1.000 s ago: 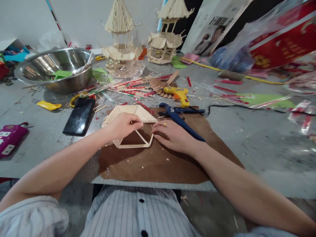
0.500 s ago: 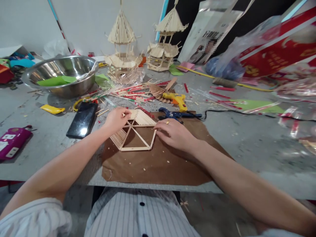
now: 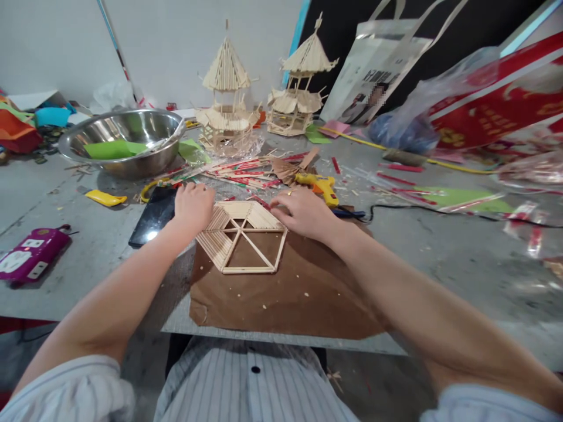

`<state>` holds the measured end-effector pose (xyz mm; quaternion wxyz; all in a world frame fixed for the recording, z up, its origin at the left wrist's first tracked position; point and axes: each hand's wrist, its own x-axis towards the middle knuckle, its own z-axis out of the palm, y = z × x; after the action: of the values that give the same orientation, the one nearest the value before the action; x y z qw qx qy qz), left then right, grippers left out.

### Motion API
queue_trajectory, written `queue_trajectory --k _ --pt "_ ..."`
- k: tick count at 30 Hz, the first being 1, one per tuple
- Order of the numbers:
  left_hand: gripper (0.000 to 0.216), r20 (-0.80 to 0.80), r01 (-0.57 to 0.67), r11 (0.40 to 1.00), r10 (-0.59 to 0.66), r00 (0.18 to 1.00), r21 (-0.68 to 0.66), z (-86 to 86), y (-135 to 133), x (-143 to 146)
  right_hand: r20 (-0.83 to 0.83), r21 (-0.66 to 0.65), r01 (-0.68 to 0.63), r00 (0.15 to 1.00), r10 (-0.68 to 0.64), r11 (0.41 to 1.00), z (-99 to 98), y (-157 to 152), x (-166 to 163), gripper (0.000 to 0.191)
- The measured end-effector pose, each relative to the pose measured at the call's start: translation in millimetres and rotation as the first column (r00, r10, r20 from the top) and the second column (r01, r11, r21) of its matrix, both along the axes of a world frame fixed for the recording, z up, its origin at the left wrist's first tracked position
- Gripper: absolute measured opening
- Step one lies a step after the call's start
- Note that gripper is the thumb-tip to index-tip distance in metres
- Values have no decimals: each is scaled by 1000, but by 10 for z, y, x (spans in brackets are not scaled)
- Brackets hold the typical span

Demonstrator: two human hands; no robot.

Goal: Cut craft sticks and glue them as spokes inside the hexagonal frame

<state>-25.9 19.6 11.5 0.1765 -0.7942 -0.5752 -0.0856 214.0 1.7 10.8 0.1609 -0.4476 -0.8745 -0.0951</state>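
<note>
A flat hexagonal frame of thin wooden sticks (image 3: 250, 270) lies on a brown sheet (image 3: 281, 310). Spokes cross at its middle; rows of sticks fill its left and far sides, and the near panels are bare spokes. My left hand (image 3: 194, 206) is beside the frame's far left edge, overlapping the black phone (image 3: 152, 220). Its fingers are curled in, and whatever they hold is hidden. At the far right edge is my right hand (image 3: 303, 212), its bent fingers and thumb apart and close to the sticks. Behind it a blue-handled tool (image 3: 349, 213) partly shows.
Behind are two stick pagodas (image 3: 226, 88), a steel bowl (image 3: 127, 167) with green paper, scattered red-tipped sticks (image 3: 246, 170) and a yellow glue gun (image 3: 323, 186). A yellow cutter (image 3: 105, 197) and purple box (image 3: 33, 255) lie left. A black cord (image 3: 422, 210) runs right.
My left hand has come off the frame's far side and moved left. My right hand has shifted from the right corner to the far right edge. The view has tilted slightly.
</note>
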Motion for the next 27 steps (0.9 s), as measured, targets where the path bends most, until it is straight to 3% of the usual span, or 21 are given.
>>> queue_trajectory --k 4,10,21,27 --pt "27 -144 -139 983 121 982 -119 41 136 -177 -39 -7 -18 999 17 1000 -17 -183 68 21" --pt "27 -196 -170 961 128 972 -218 -5 205 -219 -24 -35 -2 1000 1 999 -13 -208 153 21" --pt "27 -181 -123 969 84 980 -216 -44 198 -224 272 -75 212 945 -185 974 75 668 -279 29" --pt "29 -129 -104 976 80 988 -190 -74 176 -197 321 -110 251 925 -205 962 37 1092 -567 30"
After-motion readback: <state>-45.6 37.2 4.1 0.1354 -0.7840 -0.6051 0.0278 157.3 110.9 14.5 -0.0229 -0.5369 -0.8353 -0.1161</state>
